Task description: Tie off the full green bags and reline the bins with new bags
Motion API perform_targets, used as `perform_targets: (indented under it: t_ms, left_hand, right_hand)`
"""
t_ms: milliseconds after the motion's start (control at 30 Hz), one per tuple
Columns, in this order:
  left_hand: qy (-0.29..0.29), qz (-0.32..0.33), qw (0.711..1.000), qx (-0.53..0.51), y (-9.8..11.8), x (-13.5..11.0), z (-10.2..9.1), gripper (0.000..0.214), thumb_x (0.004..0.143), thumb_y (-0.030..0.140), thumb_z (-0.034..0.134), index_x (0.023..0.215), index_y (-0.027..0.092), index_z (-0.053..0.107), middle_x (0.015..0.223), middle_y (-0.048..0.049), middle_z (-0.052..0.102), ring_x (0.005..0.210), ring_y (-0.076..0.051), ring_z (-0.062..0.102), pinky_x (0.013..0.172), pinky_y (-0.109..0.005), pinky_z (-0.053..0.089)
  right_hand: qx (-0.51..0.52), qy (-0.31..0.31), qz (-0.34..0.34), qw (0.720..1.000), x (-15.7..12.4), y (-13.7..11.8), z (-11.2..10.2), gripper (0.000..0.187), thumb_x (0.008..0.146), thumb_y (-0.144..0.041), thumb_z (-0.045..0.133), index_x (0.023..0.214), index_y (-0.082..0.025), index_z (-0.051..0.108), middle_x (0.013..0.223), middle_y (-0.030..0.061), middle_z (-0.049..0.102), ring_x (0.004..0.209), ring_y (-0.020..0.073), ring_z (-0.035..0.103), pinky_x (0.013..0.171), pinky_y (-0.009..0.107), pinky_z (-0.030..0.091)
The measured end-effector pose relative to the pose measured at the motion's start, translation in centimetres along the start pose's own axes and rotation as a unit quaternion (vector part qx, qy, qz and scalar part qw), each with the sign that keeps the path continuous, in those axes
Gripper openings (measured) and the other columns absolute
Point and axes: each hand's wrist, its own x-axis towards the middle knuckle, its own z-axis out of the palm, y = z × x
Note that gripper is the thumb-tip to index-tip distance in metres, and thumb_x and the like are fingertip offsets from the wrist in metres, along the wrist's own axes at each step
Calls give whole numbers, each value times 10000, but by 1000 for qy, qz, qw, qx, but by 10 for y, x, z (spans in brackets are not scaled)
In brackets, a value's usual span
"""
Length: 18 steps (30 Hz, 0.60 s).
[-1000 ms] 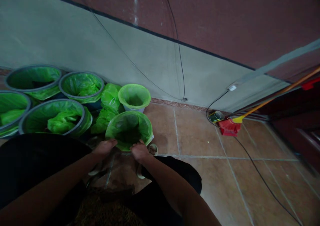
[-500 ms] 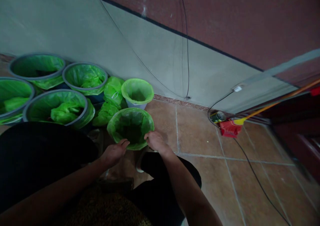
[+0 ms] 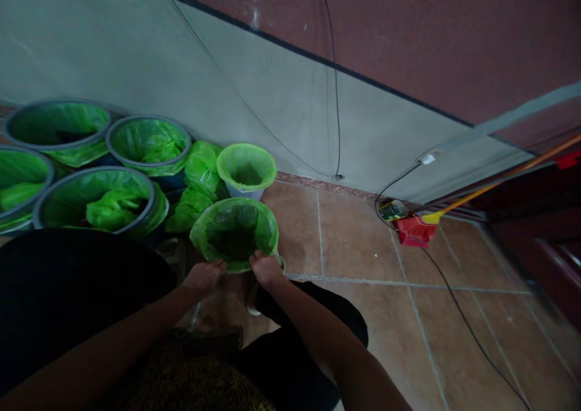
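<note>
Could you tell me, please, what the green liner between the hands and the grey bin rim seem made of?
The green liner looks like thin, glossy plastic film, given its crinkles and sheen. The grey bin rim looks like smooth moulded plastic, though dim light leaves metal possible.

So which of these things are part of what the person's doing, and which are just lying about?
In use: the green-lined bin, with the left hand and right hand at its rim.

Lying about: grey-rimmed bins, loose green bags, orange pole, red plastic piece, black cable.
</note>
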Motion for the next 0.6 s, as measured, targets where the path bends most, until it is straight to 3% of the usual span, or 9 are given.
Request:
perform_targets:
  t_ms: [233,367,467,600]
  left_hand:
    - [-14,13,1000,-4,-8,6,-10,349,870,64,447,1093,155,701,1136,-140,723,1023,-267,703,873,-370,541]
    - [-6,-25,1000,10,-1,1,-14,520,859,67,427,1344,136,603,1399,-189,611,1071,-295,708,912,-429,556]
    - [18,-35,999,0,17,-2,-12,651,866,64,404,1508,161,441,1570,-201,437,1090,-287,708,884,-419,575]
    - [34,-9,998,-45,47,10,-9,534,969,180,358,1495,166,450,1530,-187,481,1135,-287,690,888,-403,576]
  right_hand:
    - [-3,9,28,1000,0,-6,3,312,998,-135,378,1183,-140,629,1214,153,642,995,230,704,756,340,592]
    - [54,13,58,997,-9,-8,-12,321,942,-124,466,1207,-157,645,1236,137,667,977,214,721,781,310,584]
    - [122,52,88,987,-18,11,-30,401,905,-127,519,1276,-207,647,1226,104,708,1040,204,711,883,295,555]
    - [144,76,157,974,-18,50,-44,372,940,-116,474,1215,-182,715,1164,111,751,1091,206,696,955,281,512]
